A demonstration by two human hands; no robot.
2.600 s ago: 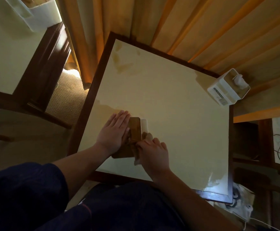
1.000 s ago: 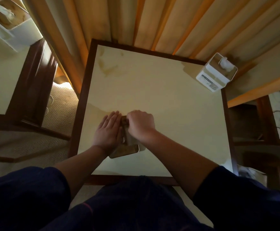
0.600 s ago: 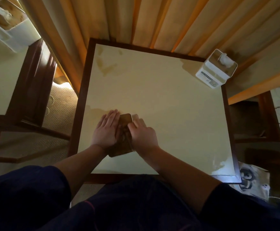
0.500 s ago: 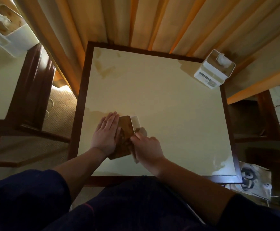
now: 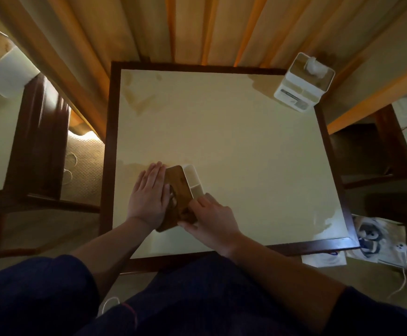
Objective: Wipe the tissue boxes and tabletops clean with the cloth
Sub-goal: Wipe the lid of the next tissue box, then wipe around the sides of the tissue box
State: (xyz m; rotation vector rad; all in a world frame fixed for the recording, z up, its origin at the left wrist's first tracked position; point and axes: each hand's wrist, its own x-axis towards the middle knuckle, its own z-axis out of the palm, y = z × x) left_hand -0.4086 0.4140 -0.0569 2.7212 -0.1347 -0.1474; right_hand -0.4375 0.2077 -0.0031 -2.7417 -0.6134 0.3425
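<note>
The square table (image 5: 234, 132), cream top with a dark wood rim, served as the landmark. A tissue box (image 5: 182, 190) with a brown wood lid and white body stood on the table near its front-left part, close to the person. An open white side compartment faced right; a divider split it in two, and its contents could not be made out. The left hand (image 5: 149, 197) lay flat against the left side of this box, fingers straight and close together. The right hand (image 5: 209, 214) sat at the box's near right corner, fingers bent over the lid edge; whether the cloth was under this hand could not be told, and the cloth was not visible elsewhere. A second tissue box (image 5: 304, 81), white with a tan lid, stood on the far-right corner of the table, a white tissue (image 5: 315, 67) sticking up from its slot. A third box (image 5: 1, 66) stood on a neighbouring table to the left, also with tissue showing on top. Curtains (image 5: 197, 27) hung just behind the table's far edge. Dark blue sleeves covered both upper arms.
</note>
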